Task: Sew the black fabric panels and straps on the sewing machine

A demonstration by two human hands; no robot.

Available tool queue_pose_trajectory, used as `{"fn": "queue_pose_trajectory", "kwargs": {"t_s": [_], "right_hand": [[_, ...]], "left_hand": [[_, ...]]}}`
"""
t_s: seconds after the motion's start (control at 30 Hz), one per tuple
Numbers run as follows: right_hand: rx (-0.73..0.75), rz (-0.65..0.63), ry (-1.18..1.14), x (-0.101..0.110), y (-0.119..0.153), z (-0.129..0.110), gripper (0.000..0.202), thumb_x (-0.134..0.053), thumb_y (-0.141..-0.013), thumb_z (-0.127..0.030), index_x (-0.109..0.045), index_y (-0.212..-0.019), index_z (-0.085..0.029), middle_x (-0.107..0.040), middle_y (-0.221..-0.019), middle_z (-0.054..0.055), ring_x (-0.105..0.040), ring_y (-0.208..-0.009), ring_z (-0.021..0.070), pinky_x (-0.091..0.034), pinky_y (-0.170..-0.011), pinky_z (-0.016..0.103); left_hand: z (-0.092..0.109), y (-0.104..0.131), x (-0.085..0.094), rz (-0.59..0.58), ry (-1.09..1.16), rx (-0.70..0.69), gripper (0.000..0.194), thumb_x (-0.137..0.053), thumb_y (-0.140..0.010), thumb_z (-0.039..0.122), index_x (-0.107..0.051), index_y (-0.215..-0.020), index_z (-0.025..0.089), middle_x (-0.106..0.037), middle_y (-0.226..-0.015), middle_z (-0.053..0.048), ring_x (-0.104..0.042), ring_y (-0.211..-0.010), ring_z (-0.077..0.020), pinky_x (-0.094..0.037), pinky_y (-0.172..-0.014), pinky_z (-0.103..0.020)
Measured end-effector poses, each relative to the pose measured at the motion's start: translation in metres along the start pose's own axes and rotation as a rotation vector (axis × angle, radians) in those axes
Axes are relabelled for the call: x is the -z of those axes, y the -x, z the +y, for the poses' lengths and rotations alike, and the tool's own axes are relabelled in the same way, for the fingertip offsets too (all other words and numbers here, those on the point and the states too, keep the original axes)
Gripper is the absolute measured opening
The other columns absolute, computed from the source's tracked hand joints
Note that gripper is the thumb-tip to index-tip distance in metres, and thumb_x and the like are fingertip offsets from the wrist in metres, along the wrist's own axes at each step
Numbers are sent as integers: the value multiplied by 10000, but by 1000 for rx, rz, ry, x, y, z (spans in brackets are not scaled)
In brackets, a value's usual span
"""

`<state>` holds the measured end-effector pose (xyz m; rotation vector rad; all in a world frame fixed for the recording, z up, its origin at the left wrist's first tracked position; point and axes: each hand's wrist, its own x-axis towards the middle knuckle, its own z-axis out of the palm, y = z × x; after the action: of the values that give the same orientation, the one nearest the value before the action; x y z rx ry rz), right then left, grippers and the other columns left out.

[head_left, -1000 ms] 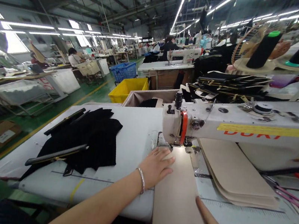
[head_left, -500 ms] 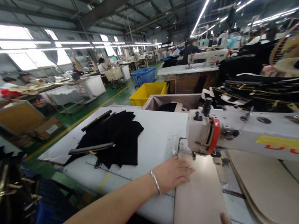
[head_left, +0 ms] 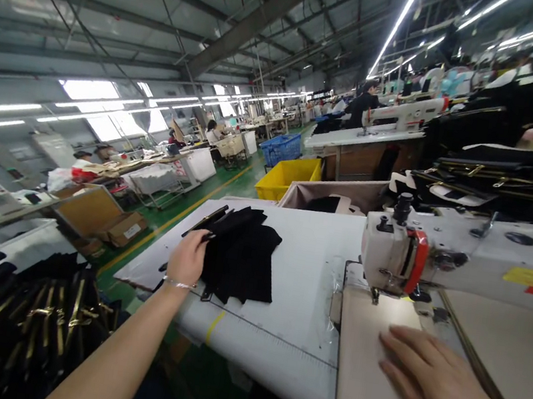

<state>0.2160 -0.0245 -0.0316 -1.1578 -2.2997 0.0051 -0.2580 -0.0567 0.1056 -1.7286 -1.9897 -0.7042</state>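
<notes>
My left hand [head_left: 188,256], with a silver bangle at the wrist, has its fingers closed round the edge of a black zippered piece in the fanned stack of black fabric [head_left: 247,257]. That stack lies on the white sewing table [head_left: 310,260]. My right hand [head_left: 423,362] rests flat, fingers stretched out, on a long beige panel [head_left: 365,370]. The panel's far end sits beneath the head of the white sewing machine [head_left: 392,253], which has an orange-red band.
More beige panels [head_left: 510,353] lie beneath the machine arm. Black zippered pieces [head_left: 39,325] hang at the lower left. Behind the table stand a yellow bin [head_left: 290,178] and a blue basket [head_left: 280,150]. A person [head_left: 362,103] sits at another machine.
My left hand has left the beige panel and moved left to the black stack, closing on a piece. My right hand has come forward onto the panel. The view has shifted left.
</notes>
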Motion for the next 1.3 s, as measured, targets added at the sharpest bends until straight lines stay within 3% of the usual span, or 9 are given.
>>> {"fn": "queue_pose_trajectory", "kwargs": {"t_s": [0.1, 0.17, 0.27, 0.33, 0.5, 0.6, 0.87, 1.0, 1.3], "right_hand": [[48, -86, 94, -5, -10, 5, 540, -475, -870, -573, -511, -1333, -297, -520, -1356, 52, -469, -1233, 303, -354, -1030, 519], [33, -93, 110, -4, -11, 6, 507, -461, -896, -528, -491, -1347, -299, -515, -1360, 44, -459, -1242, 287, -353, -1027, 501], [11, -87, 106, 2, -14, 2, 433, -436, -928, -430, -495, -1337, -300, -538, -1332, 36, -484, -1211, 255, -362, -1012, 471], [13, -84, 98, 7, -16, -3, 412, -418, -937, -362, -494, -1336, -292, -543, -1323, 41, -500, -1189, 244, -363, -1007, 469], [17, -84, 95, 13, -19, -9, 408, -411, -940, -303, -483, -1340, -278, -534, -1328, 48, -492, -1196, 239, -356, -1013, 475], [9, -86, 101, 16, -19, -11, 398, -411, -942, -295, -487, -1332, -273, -533, -1328, 49, -483, -1204, 243, -352, -1018, 485], [-14, -116, 87, 20, -20, -15, 436, -400, -955, -329, -438, -1369, -200, -524, -1335, 77, -456, -1229, 237, -351, -1038, 457], [-7, -138, 84, 21, -21, -15, 460, -411, -951, -400, -432, -1381, -237, -513, -1349, 70, -456, -1228, 257, -360, -1026, 475], [-24, -146, 96, 21, -21, -16, 562, -456, -914, -491, -397, -1410, -234, -507, -1349, 80, -467, -1197, 278, -372, -1005, 478]], "left_hand": [[44, 16, 33, 126, 313, -211, 272, -380, -931, 189, -524, -1156, 239, -608, -1209, -51, -555, -1155, -208, -423, -1028, -432], [78, 36, 41, -197, 541, -489, 266, -378, -943, 208, -546, -1132, 290, -633, -1175, -17, -578, -1112, -196, -453, -988, -406], [121, 62, 26, -729, 642, -755, 237, -447, -939, 372, -604, -1082, 267, -695, -950, -31, -634, -907, -195, -488, -882, -348], [141, 65, 1, -845, 617, -738, 315, -396, -956, 434, -641, -994, 239, -674, -806, -27, -621, -792, -180, -488, -809, -319], [179, 32, -77, -534, 259, -362, 239, -508, -924, 335, -603, -1039, 148, -580, -1044, -115, -531, -1032, -263, -418, -933, -438], [194, 18, -104, -552, 198, -283, 176, -627, -841, 264, -585, -919, 111, -577, -946, -116, -550, -946, -278, -457, -858, -453], [230, 27, -108, -643, 663, -412, 129, -624, -842, 203, -608, -970, 203, -585, -914, -14, -581, -854, -156, -493, -812, -287], [253, 24, -124, -633, 593, -381, 46, -641, -818, 199, -645, -773, 190, -583, -824, -19, -580, -764, -166, -496, -721, -293], [258, 18, -136, -552, 552, -327, 36, -610, -809, 156, -627, -787, 178, -597, -825, -33, -585, -770, -172, -498, -748, -302]]}}
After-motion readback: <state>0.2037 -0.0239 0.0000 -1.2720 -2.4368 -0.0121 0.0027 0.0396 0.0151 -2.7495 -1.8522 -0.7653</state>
